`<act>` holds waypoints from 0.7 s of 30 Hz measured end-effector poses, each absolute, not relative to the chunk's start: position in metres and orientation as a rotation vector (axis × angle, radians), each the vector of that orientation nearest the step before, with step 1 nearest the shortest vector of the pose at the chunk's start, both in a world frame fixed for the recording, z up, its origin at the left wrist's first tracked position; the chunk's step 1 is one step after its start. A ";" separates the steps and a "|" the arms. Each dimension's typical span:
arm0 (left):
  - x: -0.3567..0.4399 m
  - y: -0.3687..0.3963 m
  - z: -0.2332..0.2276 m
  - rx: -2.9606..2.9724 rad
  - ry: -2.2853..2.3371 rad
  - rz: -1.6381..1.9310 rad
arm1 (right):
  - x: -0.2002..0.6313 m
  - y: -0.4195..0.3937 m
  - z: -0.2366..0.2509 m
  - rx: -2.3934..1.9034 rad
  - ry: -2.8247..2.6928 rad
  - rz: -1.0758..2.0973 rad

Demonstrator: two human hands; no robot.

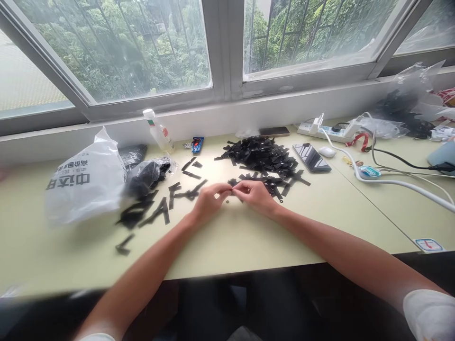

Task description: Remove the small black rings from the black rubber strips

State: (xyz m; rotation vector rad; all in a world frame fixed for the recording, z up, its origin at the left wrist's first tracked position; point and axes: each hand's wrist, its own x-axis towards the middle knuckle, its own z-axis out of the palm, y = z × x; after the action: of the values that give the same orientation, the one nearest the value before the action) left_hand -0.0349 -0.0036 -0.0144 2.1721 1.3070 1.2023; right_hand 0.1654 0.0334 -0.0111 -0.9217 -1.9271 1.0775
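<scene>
My left hand [209, 200] and my right hand [256, 196] meet over the middle of the pale table [227, 251], thumbs and forefingers pinched together at one spot. Between the fingertips is a small dark piece, mostly hidden, whose kind I cannot make out. Just beyond my right hand lies a big heap of short black strips [263, 154], with a smaller spread of them close to the knuckles. More loose black strips [161, 210] are scattered left of my left hand. A tiny dark round bit [227, 201] rests on the table just below the fingertips.
A white plastic bag [87, 182] stands at the left, beside a clear bag [144, 177] with black contents. Behind are a bottle [159, 131] and a blue packet [197, 144]. To the right lie a phone [312, 157], a power strip [329, 130] and cables [408, 185].
</scene>
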 end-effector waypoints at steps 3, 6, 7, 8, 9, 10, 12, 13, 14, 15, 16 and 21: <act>-0.036 -0.003 -0.016 2.182 1.327 1.202 | 0.165 0.034 -0.012 -0.904 -1.946 1.049; -0.037 -0.003 -0.014 2.294 1.326 1.171 | 0.165 0.035 -0.013 -0.876 -1.964 1.033; -0.037 -0.003 -0.013 2.362 1.340 1.153 | 0.165 0.036 -0.014 -0.862 -1.973 1.033; -0.038 -0.004 -0.012 2.442 1.362 1.124 | 0.166 0.036 -0.014 -0.846 -1.983 1.030; -0.038 -0.004 -0.010 2.527 1.388 1.084 | 0.166 0.036 -0.013 -0.832 -1.996 1.023; -0.038 -0.005 -0.009 2.608 1.413 1.035 | 0.166 0.036 -0.013 -0.818 -2.008 1.009; -0.038 -0.006 -0.006 2.740 1.430 0.926 | 0.167 0.036 -0.012 -0.800 -2.033 0.972; -0.038 -0.006 -0.005 2.785 1.416 0.880 | 0.167 0.036 -0.012 -0.796 -2.044 0.955; -0.038 -0.006 -0.005 2.811 1.396 0.848 | 0.167 0.036 -0.012 -0.796 -2.055 0.940; -0.039 -0.006 -0.005 2.818 1.375 0.828 | 0.167 0.036 -0.012 -0.798 -2.065 0.928; -0.039 -0.006 -0.006 2.806 1.359 0.819 | 0.166 0.035 -0.012 -0.799 -2.073 0.920; -0.042 -0.008 -0.008 2.653 1.312 0.868 | 0.166 0.033 -0.010 -0.776 -2.104 0.913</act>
State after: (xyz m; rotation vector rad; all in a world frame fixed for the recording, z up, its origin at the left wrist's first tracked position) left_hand -0.0419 -0.0079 -0.0077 2.6534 1.3120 0.8685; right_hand 0.1660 0.0326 -0.0097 -0.7765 -2.1042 0.9130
